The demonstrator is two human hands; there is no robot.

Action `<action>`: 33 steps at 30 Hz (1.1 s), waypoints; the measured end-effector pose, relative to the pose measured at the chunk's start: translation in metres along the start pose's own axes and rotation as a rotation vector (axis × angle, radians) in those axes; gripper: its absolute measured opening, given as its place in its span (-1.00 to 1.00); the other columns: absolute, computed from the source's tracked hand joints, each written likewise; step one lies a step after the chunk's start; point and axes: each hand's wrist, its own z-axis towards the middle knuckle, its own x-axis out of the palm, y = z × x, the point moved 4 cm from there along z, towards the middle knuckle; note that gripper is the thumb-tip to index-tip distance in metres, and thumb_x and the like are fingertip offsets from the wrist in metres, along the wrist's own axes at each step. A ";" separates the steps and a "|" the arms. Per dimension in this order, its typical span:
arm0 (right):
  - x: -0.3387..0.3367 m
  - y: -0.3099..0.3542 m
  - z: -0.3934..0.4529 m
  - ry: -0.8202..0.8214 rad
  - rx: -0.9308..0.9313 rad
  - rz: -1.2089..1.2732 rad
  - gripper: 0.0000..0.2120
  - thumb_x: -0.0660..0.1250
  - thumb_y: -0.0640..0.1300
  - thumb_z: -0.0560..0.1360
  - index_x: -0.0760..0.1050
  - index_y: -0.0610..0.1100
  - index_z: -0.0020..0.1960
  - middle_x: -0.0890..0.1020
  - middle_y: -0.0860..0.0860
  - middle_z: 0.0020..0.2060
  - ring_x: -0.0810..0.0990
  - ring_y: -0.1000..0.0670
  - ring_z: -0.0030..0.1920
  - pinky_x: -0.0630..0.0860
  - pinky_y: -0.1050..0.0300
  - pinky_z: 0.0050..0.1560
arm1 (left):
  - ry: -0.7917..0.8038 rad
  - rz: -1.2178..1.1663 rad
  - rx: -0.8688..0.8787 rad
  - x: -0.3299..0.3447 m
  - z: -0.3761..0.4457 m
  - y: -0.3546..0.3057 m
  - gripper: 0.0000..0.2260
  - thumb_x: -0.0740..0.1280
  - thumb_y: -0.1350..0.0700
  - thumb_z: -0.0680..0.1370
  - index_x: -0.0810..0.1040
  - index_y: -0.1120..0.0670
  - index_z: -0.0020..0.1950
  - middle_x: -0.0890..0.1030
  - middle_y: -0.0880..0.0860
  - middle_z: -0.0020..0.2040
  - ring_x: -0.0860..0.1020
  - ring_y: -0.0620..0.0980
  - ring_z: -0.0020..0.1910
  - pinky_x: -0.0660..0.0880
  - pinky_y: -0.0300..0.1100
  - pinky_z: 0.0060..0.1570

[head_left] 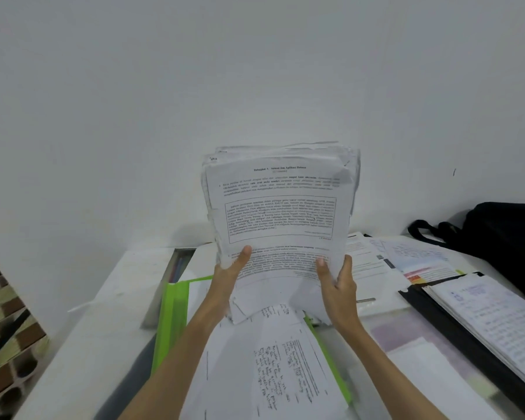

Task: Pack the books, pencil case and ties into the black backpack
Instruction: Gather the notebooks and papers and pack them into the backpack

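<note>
1. you hold the stack of papers (278, 207) upright above the worktop (109, 313), near the wall, its lower edge over the open green folder (172, 310).
2. it looks thick and fairly heavy, yet floppy: loose, ragged-edged sheets that can fan out or slip, so support the bottom edge and both sides.
3. your left hand (229, 275) grips the lower left corner, thumb pressed on the front sheet, fingers hidden behind.
4. your right hand (337, 281) clasps the lower right corner, thumb in front, fingers curled round the edge.
5. the black backpack (503, 234) lies at the far right of the worktop, well apart from the stack.
</note>
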 end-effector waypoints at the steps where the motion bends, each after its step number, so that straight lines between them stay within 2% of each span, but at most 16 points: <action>1: -0.001 0.001 0.002 0.000 -0.005 -0.022 -0.78 0.23 -0.08 0.57 0.31 -0.05 0.18 0.57 0.13 -0.05 0.57 0.28 -0.14 0.48 0.45 -0.23 | -0.020 0.047 0.022 0.000 -0.001 0.000 -0.22 0.48 -0.33 0.22 0.41 -0.07 0.37 0.59 -0.10 0.20 0.50 -0.07 0.25 0.39 -0.08 0.29; 3: 0.000 0.006 0.008 -0.004 -0.031 -0.062 -0.78 0.23 -0.08 0.58 0.34 -0.06 0.20 0.57 0.08 -0.03 0.57 0.12 -0.06 0.48 0.34 -0.09 | -0.157 0.145 0.094 -0.002 0.000 -0.005 -0.51 0.47 -0.22 0.32 0.58 0.05 0.11 0.65 -0.07 -0.06 0.59 -0.09 -0.01 0.50 -0.33 -0.05; 4: 0.000 0.011 0.011 -0.014 -0.050 -0.090 -0.76 0.21 -0.09 0.59 0.36 -0.12 0.23 0.57 0.06 -0.02 0.56 0.05 -0.04 0.48 0.24 -0.02 | -0.227 0.189 0.134 0.000 -0.001 -0.011 -0.67 0.46 -0.14 0.36 0.60 0.06 -0.04 0.63 -0.08 -0.21 0.58 -0.10 -0.14 0.48 -0.41 -0.22; 5: 0.000 0.018 0.015 -0.029 -0.076 -0.121 -0.73 0.20 -0.09 0.60 0.38 -0.19 0.25 0.57 0.04 -0.05 0.55 0.00 -0.03 0.48 0.15 0.02 | -0.268 0.225 0.170 0.003 -0.001 -0.020 -0.77 0.45 -0.09 0.40 0.60 0.05 -0.13 0.61 -0.10 -0.26 0.57 -0.12 -0.20 0.46 -0.43 -0.27; 8: -0.001 0.042 0.027 -0.007 -0.133 -0.156 -0.80 0.24 -0.11 0.58 0.45 -0.21 0.12 0.56 0.09 -0.17 0.56 -0.03 -0.09 0.46 0.11 -0.05 | -0.268 0.261 0.162 0.003 -0.002 -0.045 -0.84 0.44 -0.06 0.45 0.60 0.00 -0.08 0.62 -0.12 -0.17 0.58 -0.14 -0.12 0.48 -0.35 -0.12; 10: -0.001 0.053 0.032 0.112 -0.095 -0.119 -0.84 0.30 -0.06 0.55 0.49 -0.13 0.07 0.61 0.09 -0.11 0.59 0.02 -0.05 0.49 0.12 -0.02 | -0.232 0.254 0.119 -0.008 -0.008 -0.057 -0.83 0.42 -0.05 0.46 0.59 0.00 -0.04 0.63 -0.09 -0.13 0.58 -0.15 -0.12 0.47 -0.37 -0.14; 12: 0.000 0.054 0.031 0.261 0.007 -0.051 -0.84 0.32 -0.03 0.53 0.49 -0.04 0.08 0.63 0.09 -0.03 0.61 0.09 -0.03 0.53 0.16 -0.04 | -0.178 0.200 0.050 -0.021 -0.019 -0.060 -0.76 0.42 -0.02 0.47 0.59 0.05 0.09 0.66 -0.02 -0.02 0.61 -0.11 -0.05 0.50 -0.30 -0.04; 16: 0.012 0.037 0.006 0.434 0.107 -0.043 -0.79 0.28 -0.05 0.55 0.47 -0.08 0.17 0.63 0.07 0.02 0.60 0.17 -0.04 0.52 0.35 -0.16 | -0.139 0.091 -0.129 -0.046 -0.049 -0.040 -0.75 0.43 0.03 0.47 0.60 0.07 0.11 0.68 0.07 0.03 0.65 0.04 0.00 0.54 -0.04 0.13; 19: 0.018 0.020 -0.018 0.496 0.147 -0.076 -0.80 0.28 -0.10 0.55 0.49 -0.12 0.15 0.63 0.04 -0.01 0.60 0.19 -0.07 0.50 0.41 -0.23 | -0.162 0.050 -0.216 -0.060 -0.077 -0.014 -0.85 0.41 0.10 0.49 0.59 -0.03 0.05 0.68 0.06 0.03 0.64 0.07 0.02 0.51 0.02 0.16; 21: 0.019 0.011 -0.030 0.528 0.185 -0.104 -0.84 0.29 -0.13 0.55 0.50 -0.11 0.12 0.63 0.04 -0.03 0.60 0.19 -0.10 0.50 0.43 -0.25 | -0.176 0.034 -0.332 -0.066 -0.095 0.004 -0.72 0.44 0.05 0.44 0.59 0.04 0.14 0.67 0.08 0.05 0.64 0.09 0.04 0.50 0.04 0.19; 23: 0.019 0.004 -0.039 0.550 0.218 -0.124 -0.87 0.29 -0.14 0.55 0.50 -0.10 0.09 0.63 0.04 -0.04 0.60 0.18 -0.12 0.50 0.41 -0.25 | -0.180 0.045 -0.401 -0.072 -0.106 0.017 -0.51 0.50 -0.04 0.34 0.57 0.10 0.22 0.67 0.10 0.07 0.64 0.09 0.04 0.50 0.05 0.19; 24: 0.018 0.002 -0.042 0.553 0.234 -0.137 -0.87 0.29 -0.14 0.55 0.50 -0.10 0.09 0.63 0.04 -0.05 0.60 0.17 -0.12 0.51 0.39 -0.24 | -0.199 0.058 -0.410 -0.074 -0.109 0.020 -0.49 0.51 -0.04 0.32 0.57 0.12 0.22 0.66 0.10 0.08 0.64 0.09 0.04 0.52 0.03 0.17; 26: 0.016 -0.004 -0.047 0.546 0.282 -0.157 -0.83 0.29 -0.14 0.55 0.51 -0.14 0.12 0.63 0.01 -0.01 0.61 0.08 -0.08 0.53 0.30 -0.17 | -0.257 0.144 -0.374 -0.078 -0.113 0.021 -0.60 0.45 0.02 0.43 0.55 0.14 0.21 0.64 0.13 0.11 0.63 0.09 0.03 0.55 -0.05 0.07; 28: 0.014 -0.010 -0.051 0.545 0.324 -0.170 -0.77 0.30 -0.13 0.55 0.51 -0.19 0.17 0.64 -0.05 0.05 0.62 -0.02 0.00 0.56 0.13 -0.03 | -0.290 0.227 -0.336 -0.080 -0.118 0.021 -0.70 0.32 0.11 0.57 0.51 0.19 0.26 0.61 0.15 0.14 0.60 0.08 0.01 0.54 -0.15 -0.04; 30: 0.012 -0.013 -0.055 0.549 0.333 -0.194 -0.75 0.30 -0.12 0.55 0.52 -0.19 0.19 0.64 -0.07 0.07 0.62 -0.06 0.04 0.56 0.03 0.07 | -0.278 0.290 -0.341 -0.080 -0.122 0.023 -0.73 0.20 0.16 0.63 0.50 0.23 0.27 0.60 0.16 0.15 0.59 0.10 0.03 0.51 -0.12 0.03; 33: 0.010 -0.014 -0.057 0.546 0.357 -0.227 -0.74 0.30 -0.09 0.55 0.52 -0.21 0.17 0.64 -0.09 0.07 0.62 -0.07 0.02 0.56 0.01 0.07 | -0.239 0.403 -0.320 -0.081 -0.127 0.024 -0.77 0.16 0.15 0.64 0.53 0.17 0.20 0.62 0.11 0.11 0.59 0.08 0.06 0.50 -0.08 0.11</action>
